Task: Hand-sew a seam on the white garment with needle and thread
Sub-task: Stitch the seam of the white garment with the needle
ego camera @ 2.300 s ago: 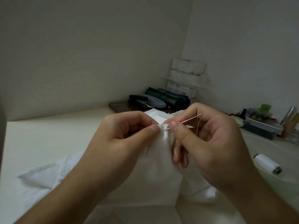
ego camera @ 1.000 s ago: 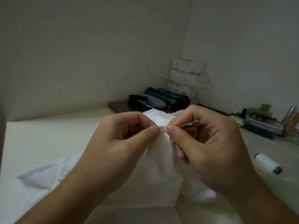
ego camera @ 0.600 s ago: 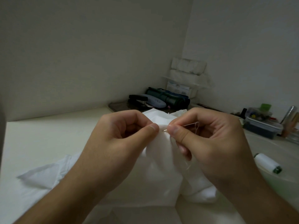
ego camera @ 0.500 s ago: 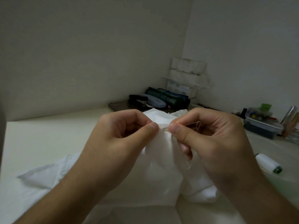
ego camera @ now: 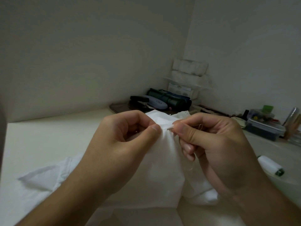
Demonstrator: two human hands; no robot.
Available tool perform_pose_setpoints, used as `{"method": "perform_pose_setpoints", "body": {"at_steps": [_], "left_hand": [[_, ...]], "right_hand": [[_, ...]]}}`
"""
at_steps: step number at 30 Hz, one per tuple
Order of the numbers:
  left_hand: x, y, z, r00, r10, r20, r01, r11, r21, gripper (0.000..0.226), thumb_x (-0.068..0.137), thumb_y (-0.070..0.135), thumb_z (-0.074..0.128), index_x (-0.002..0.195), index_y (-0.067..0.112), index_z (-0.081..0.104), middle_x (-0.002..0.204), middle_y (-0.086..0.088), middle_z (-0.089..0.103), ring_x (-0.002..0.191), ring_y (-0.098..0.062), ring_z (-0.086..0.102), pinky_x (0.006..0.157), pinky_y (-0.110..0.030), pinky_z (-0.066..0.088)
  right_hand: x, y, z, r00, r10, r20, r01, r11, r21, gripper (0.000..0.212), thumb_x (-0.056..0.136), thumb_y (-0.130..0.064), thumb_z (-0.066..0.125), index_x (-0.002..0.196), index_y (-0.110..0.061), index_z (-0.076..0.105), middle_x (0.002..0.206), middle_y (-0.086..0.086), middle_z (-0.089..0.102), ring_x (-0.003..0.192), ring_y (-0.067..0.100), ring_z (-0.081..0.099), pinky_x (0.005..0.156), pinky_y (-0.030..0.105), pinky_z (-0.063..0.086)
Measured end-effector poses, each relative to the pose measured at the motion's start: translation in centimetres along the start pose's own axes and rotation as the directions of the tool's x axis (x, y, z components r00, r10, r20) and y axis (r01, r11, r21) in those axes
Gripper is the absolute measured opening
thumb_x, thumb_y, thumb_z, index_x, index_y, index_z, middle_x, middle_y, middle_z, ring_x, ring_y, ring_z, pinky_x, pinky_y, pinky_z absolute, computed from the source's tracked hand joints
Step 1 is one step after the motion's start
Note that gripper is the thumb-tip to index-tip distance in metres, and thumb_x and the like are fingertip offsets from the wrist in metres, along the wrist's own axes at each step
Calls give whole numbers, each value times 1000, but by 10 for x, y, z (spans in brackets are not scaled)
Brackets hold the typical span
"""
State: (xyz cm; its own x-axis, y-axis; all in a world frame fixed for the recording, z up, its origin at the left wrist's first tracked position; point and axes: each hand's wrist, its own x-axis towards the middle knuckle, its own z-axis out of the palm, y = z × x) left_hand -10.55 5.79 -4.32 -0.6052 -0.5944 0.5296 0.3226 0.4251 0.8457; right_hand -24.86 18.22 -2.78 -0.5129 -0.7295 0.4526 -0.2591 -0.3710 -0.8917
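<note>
Between my two grips, at the meeting of thumb tips, sits the folded edge of the white garment (ego camera: 164,154), raised off the tabletop (ego camera: 48,136) and hanging down from where I hold it, the rest spreading out below and to the left of my wrists. My left hand (ego camera: 123,144) pinches that edge between thumb and curled forefinger. My right hand (ego camera: 216,144) pinches the needle (ego camera: 194,126) just beside it, thumb on top; only a short silvery length shows past my thumb, lying nearly level and pointing toward the left grip, its tip hidden in the cloth. A small loop of thread (ego camera: 200,127) shows at the needle's far end, against my right fingers. Right of my right wrist, well apart, a white thread spool (ego camera: 269,165) with a green end lies on its side. Beyond both grips, in the corner, lie a dark stapler (ego camera: 138,100), a grey glasses case (ego camera: 156,103) and a green rolled pouch (ego camera: 169,99); farther right stands a clear lidded box (ego camera: 264,128).
</note>
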Motion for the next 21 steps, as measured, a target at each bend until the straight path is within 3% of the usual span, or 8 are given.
{"method": "perform_pose_setpoints", "body": {"at_steps": [10,21], "left_hand": [[-2,-1,-1,998,25,54,-26,999,20,15,87,36,71,81,24,76,72,2,74,63,-4,65,56,-20,49],[-2,1,-1,998,49,42,-51,997,63,13,89,37,69,84,26,76,73,4,74,63,-2,65,55,-17,48]], "right_hand": [[1,3,1,998,64,-13,-63,995,80,12,74,-14,77,78,-4,81,63,21,56,48,18,48,45,26,41],[1,1,1,998,67,-13,-65,993,96,13,73,-16,77,77,-4,80,60,19,55,49,18,47,44,26,41]]}}
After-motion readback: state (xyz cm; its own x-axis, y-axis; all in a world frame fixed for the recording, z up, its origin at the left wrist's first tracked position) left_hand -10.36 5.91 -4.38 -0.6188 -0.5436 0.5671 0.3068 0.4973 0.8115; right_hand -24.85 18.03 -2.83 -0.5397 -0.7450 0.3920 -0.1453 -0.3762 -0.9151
